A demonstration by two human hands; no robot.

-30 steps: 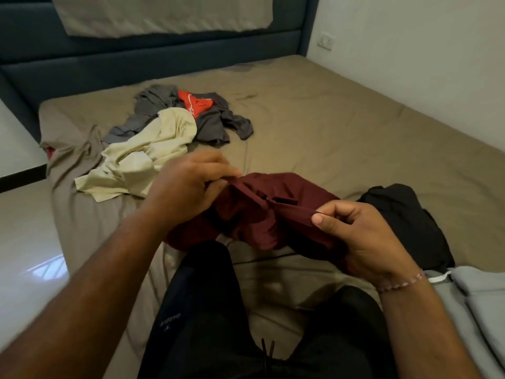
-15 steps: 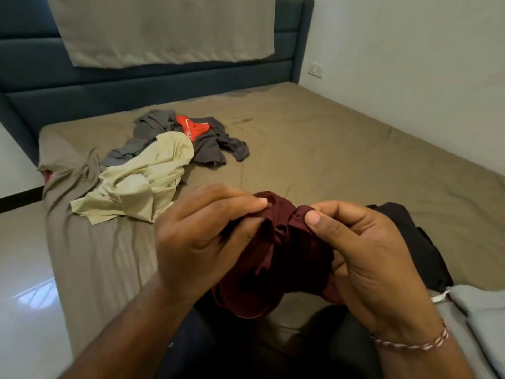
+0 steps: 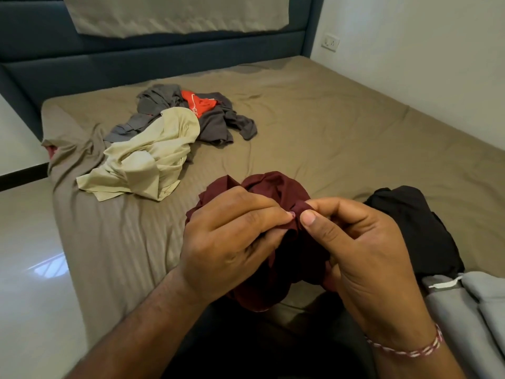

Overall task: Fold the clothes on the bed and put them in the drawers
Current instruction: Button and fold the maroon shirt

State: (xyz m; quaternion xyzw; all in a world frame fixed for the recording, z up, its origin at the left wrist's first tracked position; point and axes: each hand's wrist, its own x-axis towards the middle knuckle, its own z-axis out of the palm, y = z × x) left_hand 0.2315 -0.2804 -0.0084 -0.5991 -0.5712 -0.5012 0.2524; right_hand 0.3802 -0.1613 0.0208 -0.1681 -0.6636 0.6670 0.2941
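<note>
The maroon garment (image 3: 276, 187) is a soft, matt cloth, bunched into folds where the left hand (image 3: 232, 242) and right hand (image 3: 363, 250) pinch it. The bed (image 3: 341, 138) wears a taupe woven sheet with a faint self-stripe and a slight sheen, creased toward its left edge. The cream shirt (image 3: 144, 162) near that edge looks crisp and smooth; the grey garment (image 3: 218, 124) beside it is dull knit with an orange patch. The black garment (image 3: 415, 228) is matt. The headboard (image 3: 109, 64) is padded blue upholstery. The floor (image 3: 30, 255) is glossy tile. A braided thread bracelet (image 3: 410, 348) circles the right wrist.
</note>
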